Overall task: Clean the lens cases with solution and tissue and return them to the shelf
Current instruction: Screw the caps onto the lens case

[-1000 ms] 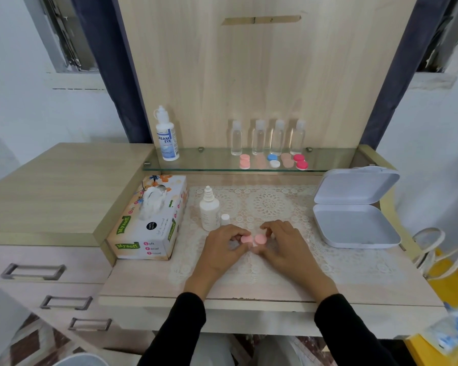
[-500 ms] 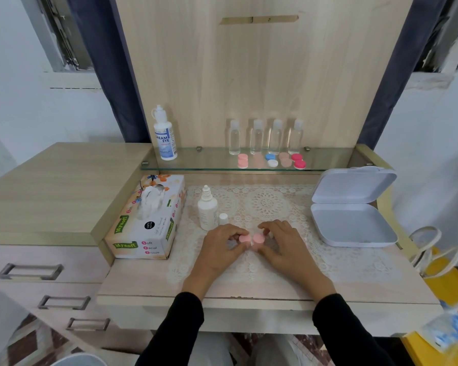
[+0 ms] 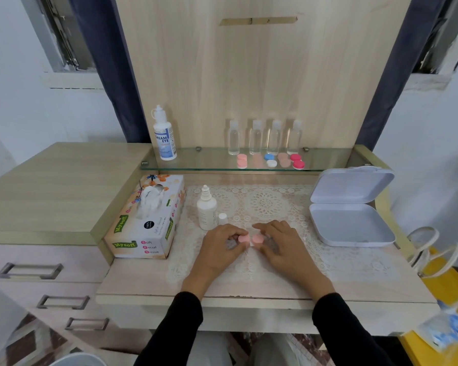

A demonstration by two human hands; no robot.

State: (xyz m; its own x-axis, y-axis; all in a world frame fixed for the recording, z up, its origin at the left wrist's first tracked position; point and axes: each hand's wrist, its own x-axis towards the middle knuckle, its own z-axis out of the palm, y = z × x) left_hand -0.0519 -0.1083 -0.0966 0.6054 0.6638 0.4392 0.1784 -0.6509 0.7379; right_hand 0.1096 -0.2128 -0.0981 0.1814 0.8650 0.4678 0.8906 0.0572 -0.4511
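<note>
Evidently, your left hand point(image 3: 220, 247) and right hand point(image 3: 280, 244) each pinched one cap of the pink lens case point(image 3: 250, 239), low over the lace mat point(image 3: 265, 207), near centre. The solution bottle point(image 3: 206, 210) stood uncapped just left of your hands, beside the tissue box point(image 3: 146, 220). No tissue showed in either hand. Judgement: this case awaited wiping and return; other cases point(image 3: 271, 161) sat on the far glass shelf point(image 3: 209, 161), condition undetermined.

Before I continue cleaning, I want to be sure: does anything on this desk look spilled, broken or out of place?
No spill or damage shows. Only the small white bottle stands uncapped on the lace mat, its cap beside it, and the white box on the right lies open.
</note>
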